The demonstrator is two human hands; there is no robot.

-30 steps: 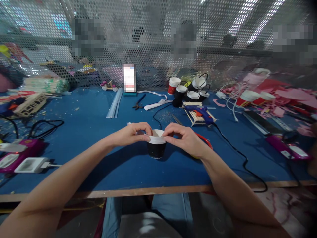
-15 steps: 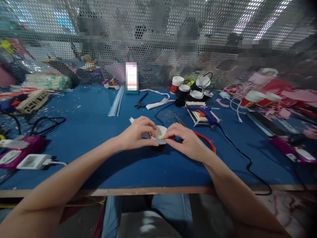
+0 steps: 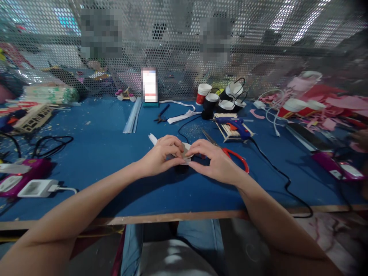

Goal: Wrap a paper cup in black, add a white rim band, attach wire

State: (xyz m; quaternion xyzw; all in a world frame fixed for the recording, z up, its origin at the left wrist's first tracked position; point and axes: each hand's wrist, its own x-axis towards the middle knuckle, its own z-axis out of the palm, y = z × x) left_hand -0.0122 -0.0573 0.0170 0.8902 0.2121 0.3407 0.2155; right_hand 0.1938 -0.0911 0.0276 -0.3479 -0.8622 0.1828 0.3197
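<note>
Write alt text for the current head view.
A left hand and a right hand hold a small black cup at its white rim, over a blue table. Red-handled scissors lie partly behind the right hand; farther back, a blue glue gun lies across a stick frame, near several black cups.

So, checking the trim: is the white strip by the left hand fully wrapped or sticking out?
Sticking out: the white strip juts beyond the left hand, away from the cup; any join is hidden.

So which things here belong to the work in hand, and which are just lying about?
Likely in use: cup, held by left hand and right hand; white strip; possibly scissors, glue gun.

Apparently lying about: pliers, phone, pink scraps.
</note>
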